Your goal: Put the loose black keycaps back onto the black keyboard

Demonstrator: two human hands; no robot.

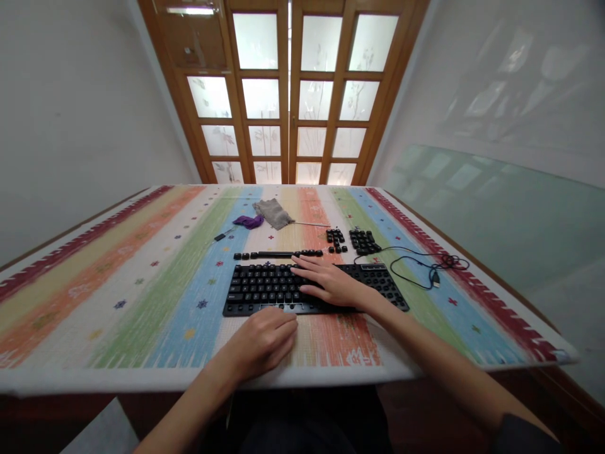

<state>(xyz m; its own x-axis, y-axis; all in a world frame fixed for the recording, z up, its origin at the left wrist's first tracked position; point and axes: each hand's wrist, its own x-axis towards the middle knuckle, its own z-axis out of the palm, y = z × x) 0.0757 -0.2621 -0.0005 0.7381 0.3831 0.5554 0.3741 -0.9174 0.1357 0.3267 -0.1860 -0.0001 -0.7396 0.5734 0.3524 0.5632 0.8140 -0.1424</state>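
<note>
A black keyboard (262, 284) lies across the striped tablecloth in front of me, with bare sockets along its front row and over its right-hand number area. My right hand (333, 284) rests on the keyboard's middle keys, palm down and fingers stretched out. Just in front of the keyboard, my left hand (267, 337) lies on the cloth with its fingers curled in; whatever they might hold is hidden. Behind the keyboard runs a row of loose keycaps with a long space bar (276, 255). More loose keycaps (363, 242) are grouped at the back right.
A grey cloth (274, 213), a purple cloth (248, 222) and a thin metal rod (312, 224) lie farther back. Left of them is a small black-handled tool (220, 237). The keyboard's cable (444, 260) coils at right, its USB plug (435, 279) on the tablecloth (155, 302).
</note>
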